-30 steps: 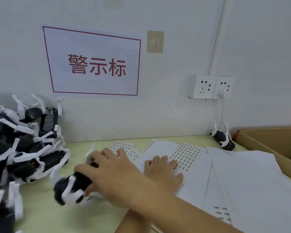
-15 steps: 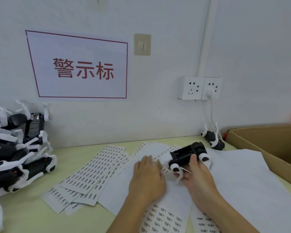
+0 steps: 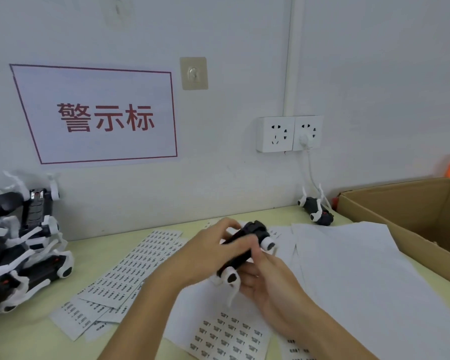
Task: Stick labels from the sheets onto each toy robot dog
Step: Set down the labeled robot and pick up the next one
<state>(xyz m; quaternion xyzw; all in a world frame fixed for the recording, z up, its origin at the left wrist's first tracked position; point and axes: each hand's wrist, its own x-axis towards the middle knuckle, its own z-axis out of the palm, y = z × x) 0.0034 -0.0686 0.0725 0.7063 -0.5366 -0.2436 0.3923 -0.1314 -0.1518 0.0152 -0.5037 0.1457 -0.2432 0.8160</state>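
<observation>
Well off to the left of our left hand [image 3: 208, 252] lies a heap of toy robot dogs [image 3: 24, 245], black bodies with thin white legs, and nearer to it spread the label sheets [image 3: 138, 266] on the table [image 3: 24, 331]. That hand curls over the top of the toy robot dog [image 3: 244, 249] we are working on, gripping its dark body, while our right hand [image 3: 265, 281] cups it from beneath, fingers wrapped under the lower end. It sits between the two hands, lifted just above the sheets. We judge it light and rigid, smooth plastic, but the slim white legs look easy to bend or snap, so the trunk is the place to hold. Whether a label is already on a fingertip we cannot tell. Beyond our right hand lie blank backing papers [image 3: 361, 268], another dog [image 3: 318, 211] by the wall under the socket [image 3: 289, 133], and an open cardboard box [image 3: 411, 219]; nothing blocks the reach back to the sheets.
</observation>
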